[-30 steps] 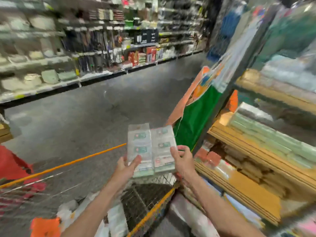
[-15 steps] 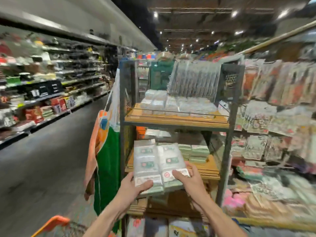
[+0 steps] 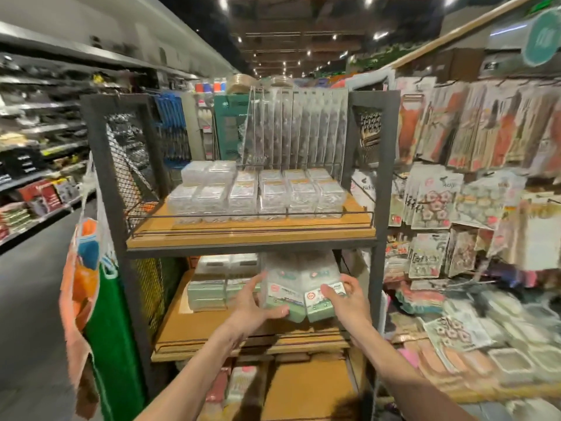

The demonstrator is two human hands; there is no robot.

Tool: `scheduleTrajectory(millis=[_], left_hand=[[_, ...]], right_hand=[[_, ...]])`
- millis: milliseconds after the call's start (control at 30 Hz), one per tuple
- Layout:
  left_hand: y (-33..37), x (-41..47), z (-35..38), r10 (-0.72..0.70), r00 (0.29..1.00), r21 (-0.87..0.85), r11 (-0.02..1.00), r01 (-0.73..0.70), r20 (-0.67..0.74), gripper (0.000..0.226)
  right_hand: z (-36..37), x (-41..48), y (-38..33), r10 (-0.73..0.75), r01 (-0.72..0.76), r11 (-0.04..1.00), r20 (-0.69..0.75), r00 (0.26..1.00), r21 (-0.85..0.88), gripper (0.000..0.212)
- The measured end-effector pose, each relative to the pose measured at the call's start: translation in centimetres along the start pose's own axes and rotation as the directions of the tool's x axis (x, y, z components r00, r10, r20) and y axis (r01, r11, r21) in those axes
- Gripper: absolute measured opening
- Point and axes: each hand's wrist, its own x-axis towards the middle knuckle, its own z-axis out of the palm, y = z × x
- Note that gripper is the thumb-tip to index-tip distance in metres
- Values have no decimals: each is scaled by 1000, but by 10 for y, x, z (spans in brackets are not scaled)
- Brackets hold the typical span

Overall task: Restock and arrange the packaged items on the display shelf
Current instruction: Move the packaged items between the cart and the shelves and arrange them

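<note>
- The held packs point(image 3: 288, 287), two side by side, hover over the middle shelf point(image 3: 212, 329), just right of the stacked packs point(image 3: 209, 290) lying on it
- Left hand point(image 3: 258, 303) and right hand point(image 3: 349, 302) each have a grip on one outer edge
- Stocking looks part done: these two are not yet set down
- Long axes run into the shelf, green ends toward the person

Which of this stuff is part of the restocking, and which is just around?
In the job: two clear green-based packs, gripped by left hand and right hand; stacked green packs; wooden middle shelf.
Just around: clear plastic boxes above; hanging sticker cards; green-and-orange bag.
</note>
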Motion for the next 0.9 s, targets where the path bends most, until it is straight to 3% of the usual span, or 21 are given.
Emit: scheduleTrajectory(millis=[133, 233, 333, 467, 633, 700, 767, 900], left_hand=[[-8, 28, 4, 105, 987, 357, 932, -57, -118, 82], [-10, 44, 1, 188, 971, 643, 764, -51, -147, 73], [-6, 58, -1, 187, 969, 769, 639, 5, -162, 76], [-4, 67, -2, 144, 976, 819, 572, 53, -163, 76], [-11, 65, -2, 131, 982, 772, 636, 24, -138, 83], [-14, 55, -3, 188, 972, 732, 681, -25, -142, 82], [-18, 38, -7, 268, 954, 676, 728, -109, -134, 81], [-34, -15, -32, 345, 932, 620, 757, -205, -113, 67]], right_hand=[[6, 25, -1, -39, 27, 976, -55, 998, -215, 61], [12, 39, -2, -32, 23, 959, -28, 999, -281, 70], [19, 53, -4, -2, -4, 959, -19, 1000, -283, 77], [23, 65, -4, 22, -31, 943, -30, 999, -330, 73], [25, 68, 0, 21, -37, 952, -57, 998, -303, 76], [21, 57, 0, -86, 41, 915, -94, 992, -401, 79], [15, 37, -2, -287, 183, 833, -124, 950, -522, 75], [29, -24, -10, -581, 496, 688, 7, 814, -529, 58]])
